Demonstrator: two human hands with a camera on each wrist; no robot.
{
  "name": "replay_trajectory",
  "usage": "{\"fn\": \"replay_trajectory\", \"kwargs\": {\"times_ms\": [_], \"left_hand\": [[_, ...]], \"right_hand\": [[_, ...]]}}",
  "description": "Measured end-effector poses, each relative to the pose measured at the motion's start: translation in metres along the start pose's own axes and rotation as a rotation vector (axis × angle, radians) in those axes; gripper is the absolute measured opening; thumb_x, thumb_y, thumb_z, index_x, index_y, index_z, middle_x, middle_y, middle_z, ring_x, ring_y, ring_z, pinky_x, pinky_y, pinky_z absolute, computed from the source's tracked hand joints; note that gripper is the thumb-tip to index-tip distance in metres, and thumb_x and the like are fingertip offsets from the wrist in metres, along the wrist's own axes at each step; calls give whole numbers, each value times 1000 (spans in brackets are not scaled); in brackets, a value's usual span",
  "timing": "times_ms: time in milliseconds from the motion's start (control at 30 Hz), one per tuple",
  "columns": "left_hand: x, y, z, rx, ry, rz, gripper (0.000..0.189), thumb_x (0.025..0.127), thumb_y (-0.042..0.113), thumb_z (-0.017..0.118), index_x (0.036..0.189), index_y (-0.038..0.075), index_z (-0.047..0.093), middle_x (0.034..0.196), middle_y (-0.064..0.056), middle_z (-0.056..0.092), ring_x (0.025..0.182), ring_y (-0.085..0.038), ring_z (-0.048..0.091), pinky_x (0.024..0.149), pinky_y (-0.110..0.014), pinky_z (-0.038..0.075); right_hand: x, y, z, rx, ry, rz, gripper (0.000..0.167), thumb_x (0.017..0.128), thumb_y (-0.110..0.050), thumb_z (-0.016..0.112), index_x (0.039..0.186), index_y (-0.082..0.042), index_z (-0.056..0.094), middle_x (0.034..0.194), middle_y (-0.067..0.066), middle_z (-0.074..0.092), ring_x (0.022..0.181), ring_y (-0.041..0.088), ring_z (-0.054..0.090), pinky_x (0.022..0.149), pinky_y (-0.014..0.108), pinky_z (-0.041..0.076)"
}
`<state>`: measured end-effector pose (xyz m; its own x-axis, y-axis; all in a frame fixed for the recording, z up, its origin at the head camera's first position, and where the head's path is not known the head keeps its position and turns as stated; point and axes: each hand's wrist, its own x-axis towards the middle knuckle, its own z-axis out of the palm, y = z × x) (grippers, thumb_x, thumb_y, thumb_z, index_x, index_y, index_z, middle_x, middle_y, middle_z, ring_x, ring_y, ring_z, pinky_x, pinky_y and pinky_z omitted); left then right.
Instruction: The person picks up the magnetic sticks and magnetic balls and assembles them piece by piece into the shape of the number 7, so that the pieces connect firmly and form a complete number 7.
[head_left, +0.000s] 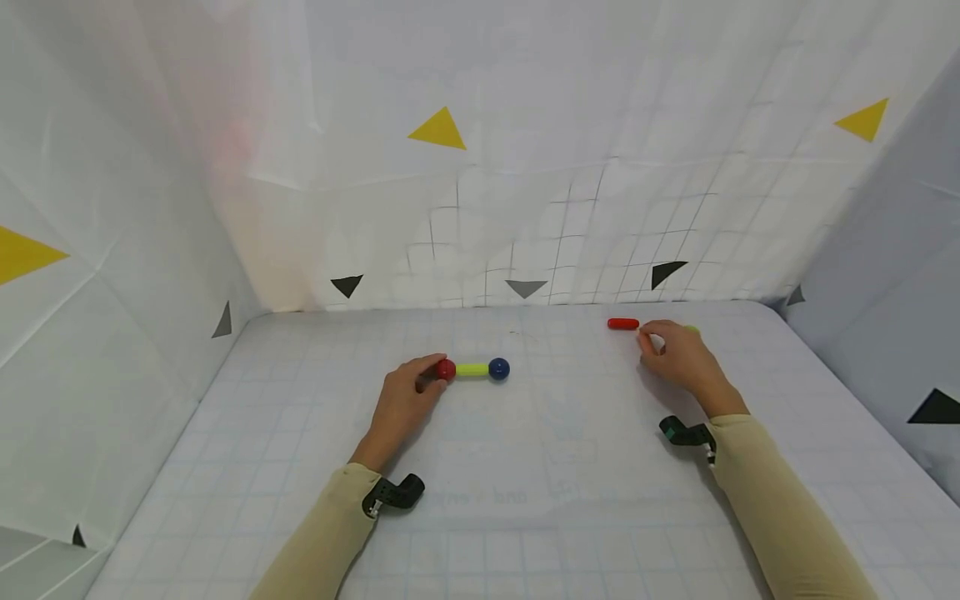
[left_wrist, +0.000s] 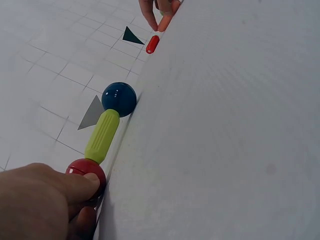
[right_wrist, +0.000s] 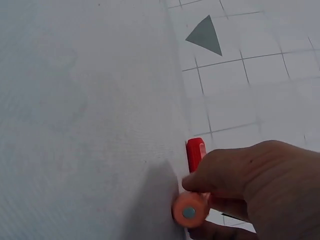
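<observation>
My left hand (head_left: 403, 404) pinches a red ball (head_left: 446, 369) between thumb and fingers. That ball is joined to one end of a yellow-green rod (head_left: 472, 369), whose other end carries a dark blue ball (head_left: 498, 368); the three lie in a line, low over the table. Farther right, my right hand (head_left: 684, 360) pinches an orange rod (right_wrist: 180, 210) with a round metal spot on its end. Just left of those fingertips lies a red rod (head_left: 623, 323). A yellow-green piece (head_left: 692, 328) peeks out behind the right hand, mostly hidden.
The white table (head_left: 555, 458) has a faint grid and is bordered by white sheet walls (head_left: 570, 100) at the back and both sides. Yellow, black and grey triangles mark the walls. Each wrist wears a small black camera.
</observation>
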<state>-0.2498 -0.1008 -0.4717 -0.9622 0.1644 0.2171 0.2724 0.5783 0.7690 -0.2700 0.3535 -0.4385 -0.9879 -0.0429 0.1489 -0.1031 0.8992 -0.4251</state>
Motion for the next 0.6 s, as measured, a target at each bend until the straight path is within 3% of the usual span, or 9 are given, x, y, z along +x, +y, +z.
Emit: {"fn": "replay_trajectory", "kwargs": {"times_ms": [133, 300, 433, 600], "left_hand": [[0, 0, 0, 9, -1, -6, 44, 98, 12, 74, 141, 19, 67, 130, -4, 68, 100, -20, 59, 86, -37, 51], [-1, 0, 0, 15, -6, -2, 44, 98, 12, 74, 141, 18, 67, 129, -4, 68, 97, -21, 59, 84, -36, 51], [-1, 0, 0, 19, -5, 3, 44, 98, 11, 74, 141, 17, 67, 129, -4, 68, 97, -21, 59, 83, -35, 51], [0, 0, -1, 25, -3, 13, 45, 97, 11, 74, 141, 17, 67, 128, -4, 68, 96, -21, 59, 83, -35, 51]], "right_hand": [[1, 4, -3, 23, -93, 7, 43, 94, -14, 70, 132, 7, 63, 137, 30, 55, 94, 36, 62, 79, 48, 56], [-1, 4, -9, 46, -203, -38, 70, 85, -13, 81, 141, 16, 50, 141, 36, 45, 95, 36, 64, 84, 50, 56], [-2, 2, -14, 45, -241, -49, 74, 85, -13, 82, 142, 18, 47, 141, 38, 41, 94, 33, 64, 85, 49, 56], [-2, 2, -16, 68, -261, 5, 82, 86, -16, 84, 146, 20, 41, 138, 38, 42, 98, 36, 64, 86, 50, 56]]}}
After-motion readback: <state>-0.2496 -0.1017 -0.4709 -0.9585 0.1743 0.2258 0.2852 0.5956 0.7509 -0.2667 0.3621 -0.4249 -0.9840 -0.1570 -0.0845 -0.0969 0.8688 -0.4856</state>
